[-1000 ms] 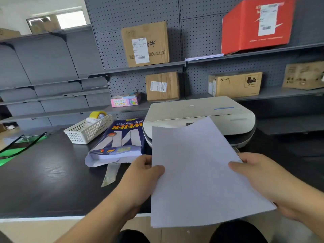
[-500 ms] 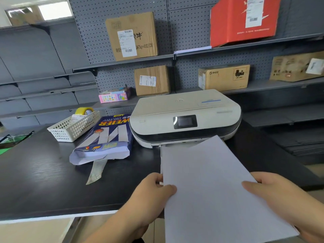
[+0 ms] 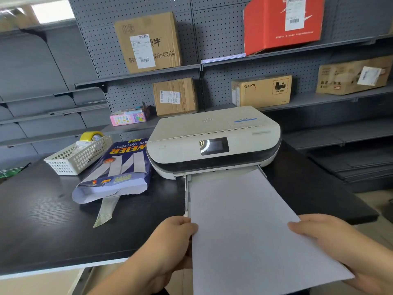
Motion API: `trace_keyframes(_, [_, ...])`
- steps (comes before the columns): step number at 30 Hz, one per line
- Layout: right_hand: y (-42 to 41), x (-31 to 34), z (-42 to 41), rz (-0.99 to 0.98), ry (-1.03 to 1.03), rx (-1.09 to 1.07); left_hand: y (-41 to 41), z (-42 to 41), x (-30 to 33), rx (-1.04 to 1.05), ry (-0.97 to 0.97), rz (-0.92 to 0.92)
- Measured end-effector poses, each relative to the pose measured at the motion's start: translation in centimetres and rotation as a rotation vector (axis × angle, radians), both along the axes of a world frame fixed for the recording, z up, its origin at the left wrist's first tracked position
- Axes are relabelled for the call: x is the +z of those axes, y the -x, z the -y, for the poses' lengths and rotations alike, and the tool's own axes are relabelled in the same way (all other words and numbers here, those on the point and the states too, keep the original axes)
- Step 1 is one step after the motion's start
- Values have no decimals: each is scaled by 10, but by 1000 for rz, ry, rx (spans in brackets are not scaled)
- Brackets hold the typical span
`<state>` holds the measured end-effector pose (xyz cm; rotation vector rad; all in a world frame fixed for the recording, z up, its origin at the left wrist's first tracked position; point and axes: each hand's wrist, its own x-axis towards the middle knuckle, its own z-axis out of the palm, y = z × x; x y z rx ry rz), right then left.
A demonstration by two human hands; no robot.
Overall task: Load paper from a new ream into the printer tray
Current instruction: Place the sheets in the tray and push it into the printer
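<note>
A thin stack of plain white paper sheets (image 3: pixel 251 226) is held flat between both hands, its far end resting over the pulled-out white plastic printer tray (image 3: pixel 186 194) and reaching the slot at the printer's front. The left hand (image 3: pixel 170 245) grips the stack's left edge near its near corner, thumb on top and the other fingers hidden beneath. The right hand (image 3: pixel 331 241) clasps the right edge, thumb (image 3: pixel 302 227) lying on the top sheet, the remaining fingers under the paper and out of sight. The near end of the stack juts past the desk's front edge.

The rounded white inkjet printer with a dark band and small screen (image 3: pixel 214 143) sits toward the back of the black wood-grain desk (image 3: pixel 53 220). Just beside its left side lies the opened dark-blue paper ream wrapper (image 3: pixel 119 169), torn end facing the front edge, a loose strip trailing from it. Farther left, near the back edge, stands a white perforated plastic basket (image 3: pixel 78 156) holding a yellow tape roll (image 3: pixel 91 136). Behind the desk, grey pegboard shelves (image 3: pixel 212 28) carry brown cardboard boxes (image 3: pixel 148 41) and a red carton (image 3: pixel 282 22).
</note>
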<state>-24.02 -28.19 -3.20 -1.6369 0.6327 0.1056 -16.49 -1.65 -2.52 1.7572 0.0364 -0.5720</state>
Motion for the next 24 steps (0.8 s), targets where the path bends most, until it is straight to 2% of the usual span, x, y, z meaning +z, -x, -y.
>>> trace_keyframes(13, [4,3,2,36,-172,10,-1,0,0,50,39,-25])
trace_keyframes(24, [-5,13,7,75,-265,82,-38,3,-5,64,-58,18])
